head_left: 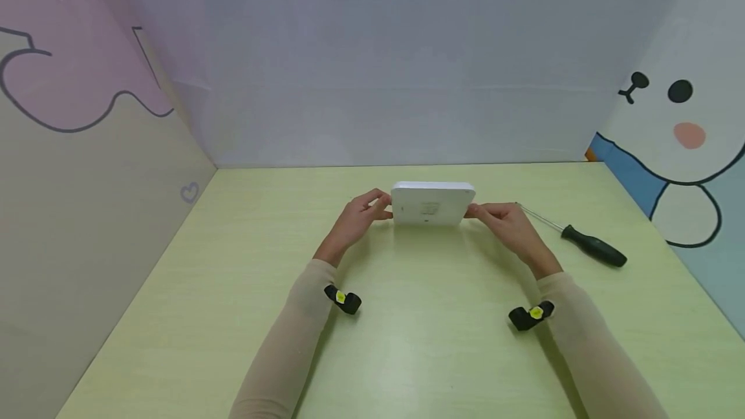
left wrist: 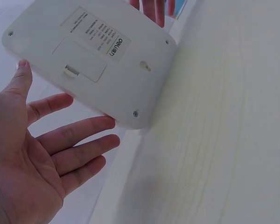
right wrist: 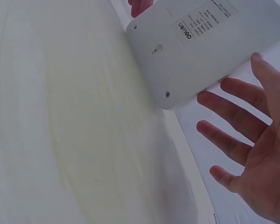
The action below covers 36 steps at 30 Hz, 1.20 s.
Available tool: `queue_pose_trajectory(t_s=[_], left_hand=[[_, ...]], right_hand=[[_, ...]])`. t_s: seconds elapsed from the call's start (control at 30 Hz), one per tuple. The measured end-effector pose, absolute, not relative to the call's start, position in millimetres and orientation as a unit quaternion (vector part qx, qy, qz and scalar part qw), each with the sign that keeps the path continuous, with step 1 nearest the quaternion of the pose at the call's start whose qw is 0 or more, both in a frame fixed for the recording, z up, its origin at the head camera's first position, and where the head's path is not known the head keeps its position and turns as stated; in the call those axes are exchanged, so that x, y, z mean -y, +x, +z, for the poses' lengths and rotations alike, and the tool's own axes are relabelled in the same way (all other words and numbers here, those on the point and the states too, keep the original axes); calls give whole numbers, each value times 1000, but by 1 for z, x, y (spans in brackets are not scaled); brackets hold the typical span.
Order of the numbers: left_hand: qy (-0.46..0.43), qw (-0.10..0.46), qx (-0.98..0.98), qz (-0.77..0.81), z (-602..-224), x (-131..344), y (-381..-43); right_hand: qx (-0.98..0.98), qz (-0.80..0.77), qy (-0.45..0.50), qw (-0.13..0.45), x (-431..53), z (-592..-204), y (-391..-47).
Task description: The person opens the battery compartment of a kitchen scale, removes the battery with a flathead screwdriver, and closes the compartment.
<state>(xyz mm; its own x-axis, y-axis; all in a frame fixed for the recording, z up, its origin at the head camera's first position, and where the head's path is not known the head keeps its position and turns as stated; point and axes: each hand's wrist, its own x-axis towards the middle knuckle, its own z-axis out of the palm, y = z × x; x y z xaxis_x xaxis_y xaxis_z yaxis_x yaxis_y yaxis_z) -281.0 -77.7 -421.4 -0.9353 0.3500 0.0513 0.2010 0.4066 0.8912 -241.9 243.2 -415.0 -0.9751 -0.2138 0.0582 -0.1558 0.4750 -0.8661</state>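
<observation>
A flat white plastic device (head_left: 433, 207) with rounded corners stands tilted up, its lower edge at the tabletop and its back toward me. Its front is hidden. In the left wrist view its back carries a deli label (left wrist: 114, 42), a battery cover (left wrist: 79, 60) and screws at the corners. My left hand (head_left: 357, 217) pinches the left edge between thumb and fingertips, other fingers spread. On the opposite edge, my right hand (head_left: 513, 230) pinches likewise, thumb against the rim, as the right wrist view shows.
To the right of my right hand lies a screwdriver (head_left: 595, 246) with a black handle, its shaft pointing toward that hand. Beneath everything is a pale wood-grain table (head_left: 431, 341). A white sheet (head_left: 378, 70) hangs behind, with cartoon-printed panels at both sides.
</observation>
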Motion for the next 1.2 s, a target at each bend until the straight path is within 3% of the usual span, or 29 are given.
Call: queue_pose_trajectory(t_s=[0.43, 1.2], left_hand=[[161, 31, -860, 483, -422, 71, -279], [134, 18, -866, 481, -422, 63, -274]], right_hand=[[-876, -469, -106, -39, -240, -427, -247], [-874, -468, -98, -83, -232, -430, -246]])
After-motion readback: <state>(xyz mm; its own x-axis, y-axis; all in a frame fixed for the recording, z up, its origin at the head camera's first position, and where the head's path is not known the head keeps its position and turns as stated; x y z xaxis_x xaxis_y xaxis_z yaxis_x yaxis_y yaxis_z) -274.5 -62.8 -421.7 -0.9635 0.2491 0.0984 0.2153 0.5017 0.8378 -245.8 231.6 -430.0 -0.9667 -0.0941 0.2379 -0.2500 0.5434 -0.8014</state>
